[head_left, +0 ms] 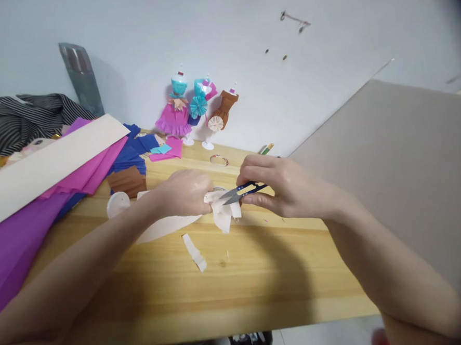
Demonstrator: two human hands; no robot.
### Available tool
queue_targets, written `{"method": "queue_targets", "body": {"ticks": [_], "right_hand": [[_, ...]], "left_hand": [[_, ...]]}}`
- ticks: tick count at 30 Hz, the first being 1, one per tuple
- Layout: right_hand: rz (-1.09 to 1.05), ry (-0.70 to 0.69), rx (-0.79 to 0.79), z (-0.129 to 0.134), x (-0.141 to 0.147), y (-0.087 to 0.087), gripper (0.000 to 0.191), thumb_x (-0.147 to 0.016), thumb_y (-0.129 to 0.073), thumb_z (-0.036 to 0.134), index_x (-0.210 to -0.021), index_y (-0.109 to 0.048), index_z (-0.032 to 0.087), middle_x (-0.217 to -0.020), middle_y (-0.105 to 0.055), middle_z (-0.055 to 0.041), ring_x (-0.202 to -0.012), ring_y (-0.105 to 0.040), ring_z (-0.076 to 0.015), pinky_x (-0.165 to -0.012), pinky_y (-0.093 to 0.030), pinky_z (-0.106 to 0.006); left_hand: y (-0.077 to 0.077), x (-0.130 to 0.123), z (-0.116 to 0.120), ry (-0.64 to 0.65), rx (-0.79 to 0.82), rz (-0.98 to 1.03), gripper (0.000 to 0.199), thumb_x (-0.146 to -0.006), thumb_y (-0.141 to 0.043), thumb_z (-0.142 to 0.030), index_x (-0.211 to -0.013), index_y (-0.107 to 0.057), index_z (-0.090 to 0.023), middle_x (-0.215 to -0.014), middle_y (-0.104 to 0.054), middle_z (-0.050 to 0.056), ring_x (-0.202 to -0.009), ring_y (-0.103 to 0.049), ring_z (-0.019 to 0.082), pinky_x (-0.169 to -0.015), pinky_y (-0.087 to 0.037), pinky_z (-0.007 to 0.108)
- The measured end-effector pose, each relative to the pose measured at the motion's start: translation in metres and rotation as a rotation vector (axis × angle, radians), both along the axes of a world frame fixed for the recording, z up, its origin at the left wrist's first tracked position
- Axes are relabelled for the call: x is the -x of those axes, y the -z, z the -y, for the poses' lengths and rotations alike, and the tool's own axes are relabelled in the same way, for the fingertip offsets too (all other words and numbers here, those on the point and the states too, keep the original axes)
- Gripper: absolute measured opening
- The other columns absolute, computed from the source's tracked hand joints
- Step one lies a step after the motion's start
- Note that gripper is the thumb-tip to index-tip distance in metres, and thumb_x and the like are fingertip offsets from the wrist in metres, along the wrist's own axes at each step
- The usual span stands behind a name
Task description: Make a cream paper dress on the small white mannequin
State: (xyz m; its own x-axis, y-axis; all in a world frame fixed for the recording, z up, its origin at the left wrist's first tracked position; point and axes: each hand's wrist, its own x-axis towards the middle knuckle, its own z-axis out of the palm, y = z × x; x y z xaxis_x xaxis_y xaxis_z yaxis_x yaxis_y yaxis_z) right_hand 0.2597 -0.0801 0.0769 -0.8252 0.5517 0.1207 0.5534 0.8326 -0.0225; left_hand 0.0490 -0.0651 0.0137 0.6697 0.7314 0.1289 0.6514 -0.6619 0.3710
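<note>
My right hand [289, 184] is closed around a pair of thread snips [239, 194], blades pointing left and slightly apart. The tips lie over a gathered piece of pale pink crepe paper [222, 214]. My left hand [188, 192] pinches that paper at its left side, fingers mostly hidden behind the back of the hand. A round white disc [118, 204] shows beyond my left forearm; what it joins is hidden. Beneath my left wrist lies a larger pale paper sheet [167, 227]. A short pale paper strip [195, 253] rests on the wooden table nearer to me.
Small dress forms in paper outfits, one with a magenta skirt [173, 118], stand by the wall. Coloured crepe paper [28, 247] piles up on the left, with a brown piece [128, 181]. A bracelet-like ring [219, 160] and a grey bottle [82, 77] are farther back. A grey panel [403, 183] borders the right.
</note>
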Motion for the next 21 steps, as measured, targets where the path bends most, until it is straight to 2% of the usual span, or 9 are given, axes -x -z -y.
{"method": "queue_targets", "body": {"ticks": [5, 9, 14, 21], "right_hand": [[0.026, -0.043, 0.047, -0.010, 0.000, 0.009, 0.020, -0.091, -0.051, 0.032, -0.088, -0.061, 0.015, -0.084, -0.055, -0.0066, -0.071, -0.051, -0.0153, -0.063, -0.040, -0.026], [0.057, -0.104, 0.067, -0.017, 0.005, 0.012, 0.019, -0.090, -0.052, 0.030, -0.085, -0.061, 0.014, -0.084, -0.055, -0.0071, -0.073, -0.051, -0.0160, -0.066, -0.040, -0.028], [0.108, -0.100, 0.032, -0.018, 0.011, 0.015, 0.017, -0.088, -0.055, 0.029, -0.082, -0.062, 0.015, -0.082, -0.056, -0.0067, -0.072, -0.050, -0.0167, -0.064, -0.038, -0.028], [0.139, -0.106, 0.036, -0.018, 0.015, 0.014, 0.018, -0.089, -0.053, 0.029, -0.081, -0.062, 0.015, -0.080, -0.056, -0.0058, -0.072, -0.050, -0.0168, -0.062, -0.036, -0.027]], "left_hand": [[0.002, -0.004, 0.002, -0.041, -0.044, -0.059, 0.034, -0.079, -0.049, -0.040, -0.055, -0.061, -0.018, -0.049, -0.055, 0.003, -0.040, -0.040, 0.013, -0.046, -0.020, 0.028], [0.008, -0.006, 0.001, -0.027, -0.158, -0.102, 0.031, -0.078, -0.050, -0.034, -0.054, -0.061, -0.017, -0.047, -0.054, 0.003, -0.040, -0.042, 0.013, -0.046, -0.018, 0.028], [0.018, -0.005, -0.002, 0.005, -0.255, -0.054, 0.028, -0.079, -0.049, -0.030, -0.057, -0.063, -0.018, -0.048, -0.055, 0.003, -0.043, -0.048, 0.015, -0.047, -0.018, 0.028], [0.015, -0.008, 0.002, 0.010, -0.269, -0.086, 0.024, -0.080, -0.049, -0.023, -0.062, -0.063, -0.018, -0.051, -0.057, 0.003, -0.048, -0.053, 0.017, -0.048, -0.020, 0.029]]}}
